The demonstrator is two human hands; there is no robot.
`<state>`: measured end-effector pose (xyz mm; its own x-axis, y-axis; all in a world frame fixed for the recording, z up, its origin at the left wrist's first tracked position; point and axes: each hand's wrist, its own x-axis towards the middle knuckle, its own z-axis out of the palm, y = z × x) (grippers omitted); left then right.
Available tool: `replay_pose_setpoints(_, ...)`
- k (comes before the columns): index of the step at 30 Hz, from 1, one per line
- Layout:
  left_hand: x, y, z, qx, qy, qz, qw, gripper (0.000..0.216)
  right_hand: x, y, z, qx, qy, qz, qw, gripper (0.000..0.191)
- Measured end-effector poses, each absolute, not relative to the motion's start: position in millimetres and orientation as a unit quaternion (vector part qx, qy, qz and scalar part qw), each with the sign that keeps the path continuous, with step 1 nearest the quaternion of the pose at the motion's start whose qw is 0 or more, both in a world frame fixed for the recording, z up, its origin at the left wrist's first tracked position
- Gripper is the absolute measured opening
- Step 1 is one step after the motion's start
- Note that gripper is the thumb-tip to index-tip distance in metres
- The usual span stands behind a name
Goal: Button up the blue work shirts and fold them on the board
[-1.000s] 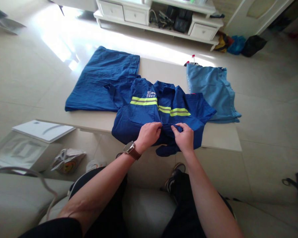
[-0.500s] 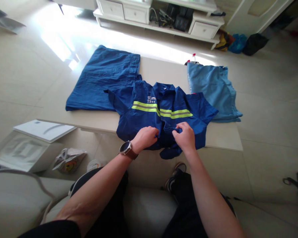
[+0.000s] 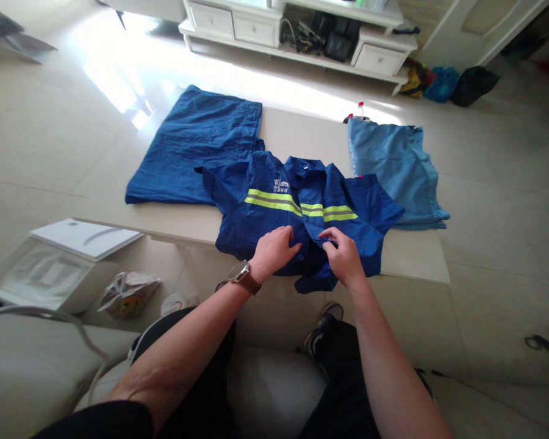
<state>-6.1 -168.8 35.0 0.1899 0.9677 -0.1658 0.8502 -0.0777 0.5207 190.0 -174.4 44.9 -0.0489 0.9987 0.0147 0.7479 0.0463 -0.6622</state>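
A dark blue work shirt (image 3: 265, 225) with yellow reflective stripes lies front-up on the low beige table (image 3: 407, 259), its hem hanging over the near edge. My left hand (image 3: 274, 250), with a brown watch on the wrist, pinches the left side of the shirt's front opening. My right hand (image 3: 343, 256) pinches the right side of the same opening. Both hands sit close together near the lower front of the shirt.
Folded blue trousers (image 3: 196, 146) lie at the table's far left, a light blue garment (image 3: 393, 171) at its right with a small bottle (image 3: 359, 110) behind. A white box (image 3: 55, 268) and a bag (image 3: 125, 292) sit on the floor at left. A white cabinet (image 3: 297, 36) stands beyond.
Both hands stay on the shirt's front opening and have shifted slightly; the fingers have loosened from a tight pinch. The shirt has barely moved.
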Motion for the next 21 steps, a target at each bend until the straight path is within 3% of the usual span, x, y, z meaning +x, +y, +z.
replay_pose_setpoints(4,-2,-173,33,0.724,0.632,0.128,0.245,0.022,191,-178,40,-0.669,-0.692,0.204,0.179,0.021)
replay_pose_setpoints(12,8,-174,30,0.706,0.654,0.135,0.236,0.029,188,-174,55,-0.542,-0.716,0.311,0.311,0.018)
replay_pose_setpoints(17,12,-171,32,0.693,0.666,0.145,0.237,0.017,189,-174,56,-0.595,-0.662,0.332,0.312,0.02)
replay_pose_setpoints(21,12,-172,36,0.715,0.645,0.148,0.225,0.025,189,-173,47,-0.649,-0.623,0.279,0.336,0.02)
